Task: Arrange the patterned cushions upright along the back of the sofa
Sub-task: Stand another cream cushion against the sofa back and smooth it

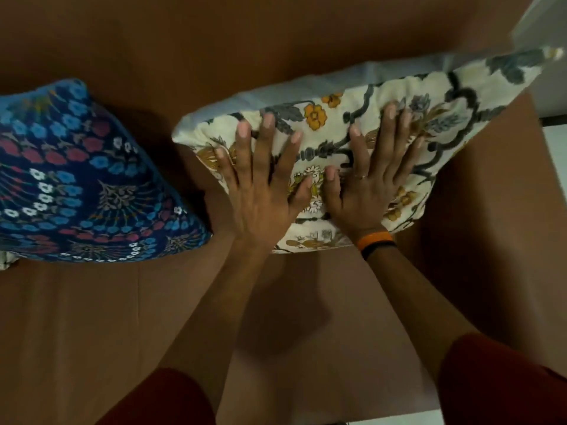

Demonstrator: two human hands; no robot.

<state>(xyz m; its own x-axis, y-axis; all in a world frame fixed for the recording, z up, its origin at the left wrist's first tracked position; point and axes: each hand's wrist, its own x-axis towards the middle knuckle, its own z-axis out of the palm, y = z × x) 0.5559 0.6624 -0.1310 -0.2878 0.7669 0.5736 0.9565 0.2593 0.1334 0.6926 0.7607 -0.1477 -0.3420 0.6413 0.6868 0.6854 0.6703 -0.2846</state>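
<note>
Brown sofa (92, 317): both hands flat on unlabelled cream floral cushion (383, 102).

orange wristband (375, 239) next to a black band (379, 251), touching, on one wrist | thin ring (359, 177) on a finger | dark red sleeves (503, 384) at lower edge | pale floor (555, 154) at right edge | white wall or panel (543, 29) in top right corner

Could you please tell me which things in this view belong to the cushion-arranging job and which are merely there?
Part of the job:
cream floral cushion, pressed by the left hand and right hand
blue floral cushion
brown sofa

Merely there:
orange wristband
black wristband
ring
</note>
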